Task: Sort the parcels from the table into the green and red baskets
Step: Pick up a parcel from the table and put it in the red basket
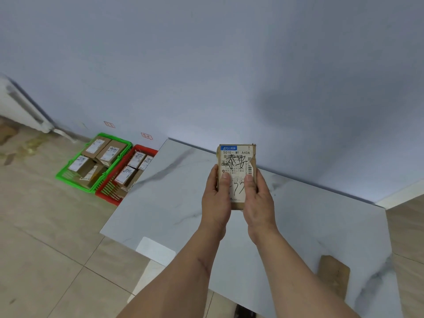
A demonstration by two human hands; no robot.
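1. Pale blue-grey wall (206, 65) behind, beige tiled floor (46, 237) to the left, white marble-patterned table (309, 226) pushed against the wall.
2. Brown cardboard parcel (236, 166) held up above the table, label side toward the camera, long side upright.
3. White shipping label (236, 157) on its face: blue logo strip at the top, printed code "501E- M1 A40A", a barcode, black handwritten characters over the print, more scrawl lower down; torn at the upper right edge.
4. Left hand (216, 198) gripping the parcel's left edge, thumb (224, 180) pressed flat on the label, remaining fingers wrapped behind and out of sight.
5. Right hand (259, 200) gripping the right edge likewise, thumb (250, 182) on the label, fingers curled round the back.
6. Both bare forearms reaching up from the bottom of the view.
7. Green basket (68, 177) on the floor left of the table, by the wall, with several labelled brown boxes inside.
8. Red basket (107, 191) just beside the green one, between it and the table's edge, also with labelled boxes; partly hidden by the tabletop.
9. Two small red-outlined tags (146, 136) stuck on the wall above the baskets, text too small to read.
10. Brown flat piece (333, 276) at the table's near right corner, blurred, nature unclear.
11. White radiator (20, 106) at far left.
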